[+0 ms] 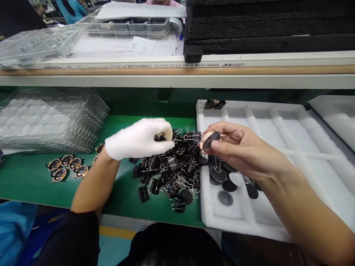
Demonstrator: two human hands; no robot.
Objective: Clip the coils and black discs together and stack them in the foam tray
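My left hand [141, 139], in a white glove with bare fingertips, is over the left side of a pile of black binder clips [172, 166]. Its thumb and fingers curl toward each other around something small and dark that I cannot make out. To the right of the pile, my bare right hand [235, 147] pinches a round gold-rimmed piece with a dark disc [211, 141] on its face. Below that hand, black and grey discs [225, 198] and a clip lie in a white foam tray [206, 207].
Round gold-and-black pieces [81, 171] lie on the green table [30, 181] at left. Stacked clear plastic trays [47, 122] stand behind them. A shelf edge [155, 70] crosses above, holding papers, trays and black foam [266, 29]. Clips sit on the foam tray's back edge.
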